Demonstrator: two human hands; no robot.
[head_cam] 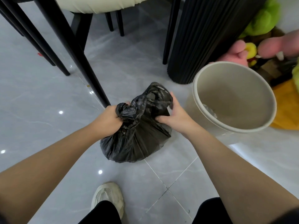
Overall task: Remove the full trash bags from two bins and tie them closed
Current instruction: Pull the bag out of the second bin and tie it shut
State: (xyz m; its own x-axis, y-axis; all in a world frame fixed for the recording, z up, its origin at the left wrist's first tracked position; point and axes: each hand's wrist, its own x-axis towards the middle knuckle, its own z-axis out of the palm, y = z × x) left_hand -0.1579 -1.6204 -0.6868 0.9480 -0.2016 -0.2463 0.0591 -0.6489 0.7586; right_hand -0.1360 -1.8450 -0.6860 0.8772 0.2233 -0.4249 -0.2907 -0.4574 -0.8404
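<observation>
A full black trash bag [135, 143] sits on the grey tiled floor in the middle of the view. Its gathered top is twisted into a bunched neck between my hands. My left hand [107, 119] grips one bunched end of the neck on the left. My right hand [174, 113] grips the other end on the right, fingers curled round the plastic. A beige round bin [200, 88] stands just right of the bag, with no bag in it and only a small pale scrap at its bottom.
Black chair legs [76, 50] slant down just behind the bag's left side. A black ribbed table base [205, 38] stands behind the bin. Plush toys [262, 21] and a yellow cloth lie at the far right. My shoe [108, 198] is near the bottom edge.
</observation>
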